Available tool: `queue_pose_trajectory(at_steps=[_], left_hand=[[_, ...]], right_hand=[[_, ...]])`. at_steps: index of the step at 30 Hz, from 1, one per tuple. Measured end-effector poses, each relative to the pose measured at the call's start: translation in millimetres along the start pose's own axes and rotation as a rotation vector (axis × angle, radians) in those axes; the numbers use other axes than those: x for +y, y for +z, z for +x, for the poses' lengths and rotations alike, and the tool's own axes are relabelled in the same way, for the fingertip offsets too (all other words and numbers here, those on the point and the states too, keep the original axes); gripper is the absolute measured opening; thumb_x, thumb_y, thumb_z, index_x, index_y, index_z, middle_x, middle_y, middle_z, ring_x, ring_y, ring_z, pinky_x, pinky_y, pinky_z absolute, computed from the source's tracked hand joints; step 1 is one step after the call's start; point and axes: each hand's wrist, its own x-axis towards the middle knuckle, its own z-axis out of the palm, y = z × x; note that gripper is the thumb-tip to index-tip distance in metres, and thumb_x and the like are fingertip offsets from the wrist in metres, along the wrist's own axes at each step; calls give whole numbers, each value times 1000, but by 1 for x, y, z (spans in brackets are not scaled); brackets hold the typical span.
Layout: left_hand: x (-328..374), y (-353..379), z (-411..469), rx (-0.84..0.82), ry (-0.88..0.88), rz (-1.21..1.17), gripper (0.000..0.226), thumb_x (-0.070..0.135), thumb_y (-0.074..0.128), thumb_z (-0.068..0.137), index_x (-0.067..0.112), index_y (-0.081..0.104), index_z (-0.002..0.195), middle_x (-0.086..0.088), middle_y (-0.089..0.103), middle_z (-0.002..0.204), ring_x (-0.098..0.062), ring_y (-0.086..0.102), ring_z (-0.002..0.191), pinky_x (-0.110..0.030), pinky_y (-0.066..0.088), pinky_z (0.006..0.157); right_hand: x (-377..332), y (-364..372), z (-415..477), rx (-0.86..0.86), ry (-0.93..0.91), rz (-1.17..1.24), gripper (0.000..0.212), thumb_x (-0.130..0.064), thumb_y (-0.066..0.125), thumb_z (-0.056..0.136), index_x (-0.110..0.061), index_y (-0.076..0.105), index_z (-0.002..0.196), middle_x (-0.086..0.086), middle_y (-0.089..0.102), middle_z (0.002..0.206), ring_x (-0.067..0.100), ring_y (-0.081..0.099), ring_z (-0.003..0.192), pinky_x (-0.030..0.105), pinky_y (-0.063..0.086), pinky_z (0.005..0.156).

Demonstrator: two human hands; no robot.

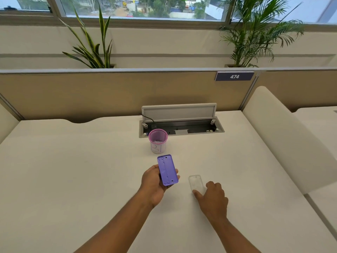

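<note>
While left hand [152,186] grips purple case [167,170] | right hand [213,196] pinches clear lid [195,182]

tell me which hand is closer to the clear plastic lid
Right. The right hand pinches the near end of the clear lid, which lies on the desk. The left hand is apart, off to its left, holding the purple case.

A pink-rimmed cup [158,141] stands on the white desk [73,161], just near of an open cable hatch [182,127]. Farther off is a partition [91,92] with a 474 sign [234,76], then a left plant [94,50] and a right plant [255,33].
</note>
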Motion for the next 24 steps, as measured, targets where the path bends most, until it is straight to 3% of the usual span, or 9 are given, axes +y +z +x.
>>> queue_pose_trajectory(at_steps=[5,14,20,24], left_hand=[[-19,-12,-19,26,-13,-21,24,8,51,101,1,72,111,-22,81,86,-35,80,74,-47,67,66],[-38,-38,-51,15,-39,-30,33,13,46,102,-2,71,118,-25,81,94,-37,80,80,-48,67,74],[-45,-47,-63,19,-42,-35,34,13,47,101,-3,72,117,-26,79,98,-39,79,84,-48,67,73],[-47,-50,-68,15,-37,-38,35,14,47,100,-3,72,117,-26,79,99,-39,79,86,-48,67,75]], right_hand=[[3,2,-7,-9,-11,-98,51,-66,58,89,-22,57,117,-1,59,115,21,61,108,37,48,85],[16,1,-7,-84,56,86,33,-49,64,92,-24,57,112,0,60,116,23,61,111,42,46,93],[9,0,-14,-52,96,104,64,-62,71,83,-17,52,124,4,58,121,28,60,115,43,47,91],[6,-2,-13,-94,147,98,63,-57,75,82,-14,53,122,7,58,121,30,60,115,45,49,92]])
